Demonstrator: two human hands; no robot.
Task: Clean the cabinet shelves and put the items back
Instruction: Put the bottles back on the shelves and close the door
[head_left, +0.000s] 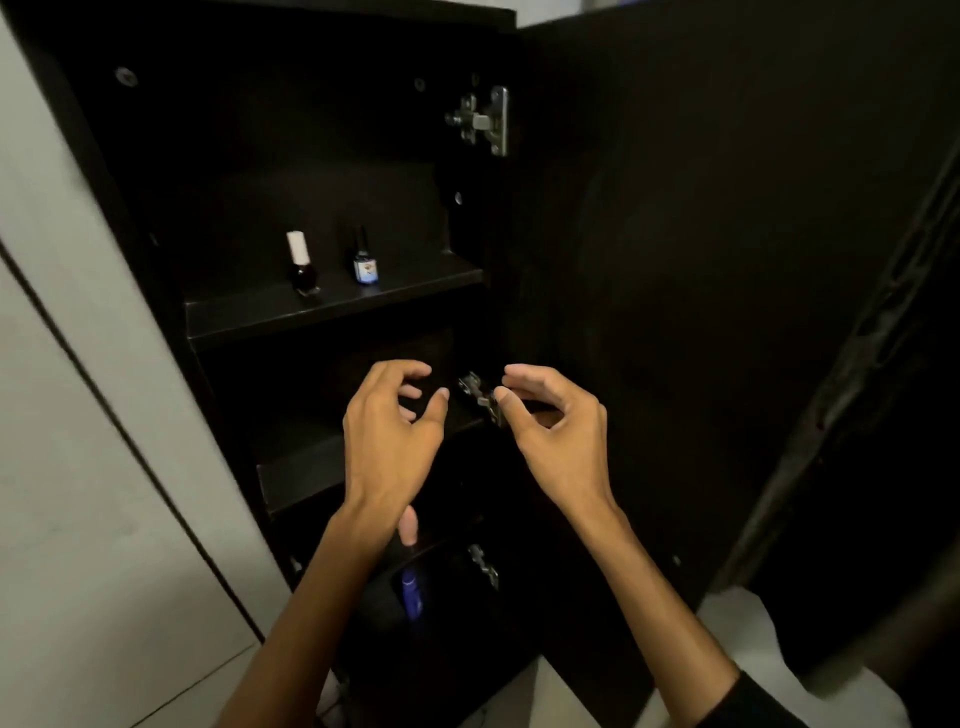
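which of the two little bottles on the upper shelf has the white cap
The left bottle: a tall white cap over a dark round body. The right bottle has a thin dark cap and a blue-and-white label. Both stand upright on the upper shelf.

No legible text; bottle label (365, 270) blurred

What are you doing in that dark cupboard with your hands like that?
A person is working at a black cabinet with its door swung open. Both hands hover in front of the middle shelf, fingers loosely curled; the left hand and the right hand hold nothing. Two small nail polish bottles stand on the upper shelf: one with a white cap and one with a black cap. Lower down something blue shows, too dark to identify.
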